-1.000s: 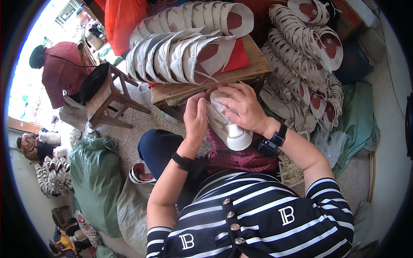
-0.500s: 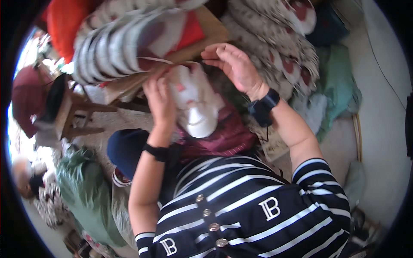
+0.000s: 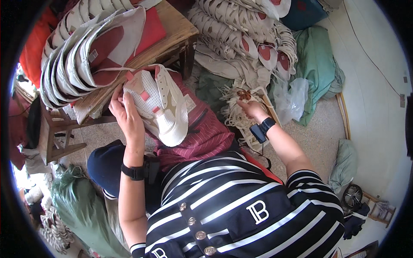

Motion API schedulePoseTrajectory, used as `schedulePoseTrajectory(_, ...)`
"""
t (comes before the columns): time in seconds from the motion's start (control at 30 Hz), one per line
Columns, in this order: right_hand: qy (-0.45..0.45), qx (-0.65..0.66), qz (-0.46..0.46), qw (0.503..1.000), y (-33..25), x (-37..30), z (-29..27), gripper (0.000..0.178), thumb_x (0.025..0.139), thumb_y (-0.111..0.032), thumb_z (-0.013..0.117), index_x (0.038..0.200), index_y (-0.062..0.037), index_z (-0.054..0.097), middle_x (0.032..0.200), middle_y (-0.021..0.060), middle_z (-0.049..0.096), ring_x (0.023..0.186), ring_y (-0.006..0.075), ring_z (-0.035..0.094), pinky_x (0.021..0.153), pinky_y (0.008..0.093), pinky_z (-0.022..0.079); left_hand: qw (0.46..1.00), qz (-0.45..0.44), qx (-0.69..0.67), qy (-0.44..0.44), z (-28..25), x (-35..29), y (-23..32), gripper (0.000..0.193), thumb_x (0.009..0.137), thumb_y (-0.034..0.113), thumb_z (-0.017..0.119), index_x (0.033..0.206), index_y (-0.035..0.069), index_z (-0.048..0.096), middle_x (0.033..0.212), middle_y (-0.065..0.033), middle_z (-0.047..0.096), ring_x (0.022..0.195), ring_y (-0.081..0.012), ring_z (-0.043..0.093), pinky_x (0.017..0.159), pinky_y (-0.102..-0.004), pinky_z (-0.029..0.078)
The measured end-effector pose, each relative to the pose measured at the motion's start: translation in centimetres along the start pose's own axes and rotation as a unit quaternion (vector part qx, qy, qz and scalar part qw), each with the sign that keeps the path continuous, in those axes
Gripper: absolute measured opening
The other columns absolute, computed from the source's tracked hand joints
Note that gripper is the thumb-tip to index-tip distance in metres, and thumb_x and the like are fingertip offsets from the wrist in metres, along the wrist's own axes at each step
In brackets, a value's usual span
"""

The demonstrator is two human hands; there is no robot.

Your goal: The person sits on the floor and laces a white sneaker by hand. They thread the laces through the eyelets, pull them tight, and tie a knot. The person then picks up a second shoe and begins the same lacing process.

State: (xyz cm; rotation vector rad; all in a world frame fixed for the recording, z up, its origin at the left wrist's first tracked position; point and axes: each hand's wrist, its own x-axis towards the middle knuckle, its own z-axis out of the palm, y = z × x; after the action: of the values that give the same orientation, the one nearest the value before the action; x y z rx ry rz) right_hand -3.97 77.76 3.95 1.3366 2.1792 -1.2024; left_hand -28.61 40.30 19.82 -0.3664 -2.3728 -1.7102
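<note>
A white mesh shoe upper [image 3: 163, 103] with pink tabs and beige trim rests across my lap, its rounded toe toward me. My left hand [image 3: 128, 115] grips its left side, fingers along the edge. Off to the right, my right hand [image 3: 254, 111] is down at a heap of cream shoelaces [image 3: 232, 117]. Its fingers look curled in, and whatever lies between them is hidden. The laces fill a pale rectangular basket [image 3: 272, 105]. Close to the fingertips in the basket lies a small brown-orange object [image 3: 244, 93], its kind unclear.
A wooden bench [image 3: 174, 32] at the far left carries nested shoe uppers [image 3: 81, 60] with dark red linings. Stacked uppers [image 3: 241, 26] lie at the back. Green sacks [image 3: 316, 64] stand right, beside a clear plastic bag [image 3: 290, 101]. A wooden stool [image 3: 53, 133] is at left.
My right hand has moved from above the shoe upper down to the laces in the basket. My left hand and the shoe upper appear shifted left as the view turned right.
</note>
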Motion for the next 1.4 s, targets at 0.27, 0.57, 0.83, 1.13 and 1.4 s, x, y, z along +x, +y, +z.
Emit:
schedulePoseTrajectory(0.27, -0.009, 0.069, 0.033, 0.997, -0.7, 0.8, -1.3, 0.049, 0.091, -0.044, 0.068, 0.075, 0.0026, 0.065, 0.062, 0.0050, 0.058, 0.049, 0.0142, 0.055, 0.044, 0.0290, 0.041, 0.996, -0.052, -0.062, -0.024, -1.7, 0.1, 0.7, 0.034, 0.101, 0.018, 0.059, 0.130, 0.002, 0.056, 0.118, -0.0091, 0.045, 0.101, -0.0171, 0.046, 0.097, -0.0317, 0.039)
schedulePoseTrajectory(0.57, -0.149, -0.068, 0.003, 0.986, 0.6, 2.2, -0.9, 0.031, 0.091, -0.030, 0.070, 0.077, -0.0023, 0.066, 0.068, 0.0059, 0.066, 0.050, 0.0141, 0.056, 0.046, 0.0274, 0.045, 0.990, -0.059, -0.118, -0.054, -2.5, -0.1, 0.2, 0.032, 0.101, 0.016, 0.059, 0.129, 0.001, 0.056, 0.119, -0.0081, 0.044, 0.107, -0.0149, 0.050, 0.095, -0.0311, 0.045)
schedulePoseTrajectory(0.83, -0.223, 0.171, -0.192, 0.940, -12.8, -7.6, -4.4, 0.021, 0.100, -0.024, 0.057, 0.095, -0.0063, 0.068, 0.085, 0.0003, 0.069, 0.073, 0.0080, 0.058, 0.065, 0.0252, 0.046, 0.975, 0.202, 0.026, -0.084, -3.7, -0.5, 4.9, 0.037, 0.088, 0.003, 0.067, 0.125, 0.003, 0.060, 0.134, -0.0140, 0.053, 0.105, -0.0184, 0.058, 0.088, -0.0313, 0.048)
schedulePoseTrajectory(1.13, -0.405, 0.032, -0.430, 0.806, -28.0, -22.4, -6.4, 0.016, 0.101, -0.015, 0.058, 0.106, -0.0021, 0.066, 0.075, -0.0019, 0.063, 0.065, 0.0055, 0.056, 0.059, 0.0227, 0.043, 0.750, -0.166, -0.394, -0.505, -3.7, -3.5, 12.2, 0.041, 0.100, 0.013, 0.062, 0.137, -0.001, 0.049, 0.110, -0.0037, 0.063, 0.094, -0.0079, 0.059, 0.079, -0.0242, 0.050)
schedulePoseTrajectory(1.4, -0.068, 0.118, -0.369, 0.919, -28.7, -14.8, -11.2, 0.019, 0.102, -0.021, 0.057, 0.102, -0.0056, 0.068, 0.065, -0.0107, 0.050, 0.057, 0.0008, 0.040, 0.054, 0.0206, 0.036, 0.922, -0.020, -0.109, -0.372, -8.5, -2.8, 7.6, 0.020, 0.103, 0.017, 0.057, 0.100, 0.003, 0.071, 0.087, -0.0012, 0.062, 0.087, -0.0116, 0.053, 0.079, -0.0281, 0.045)
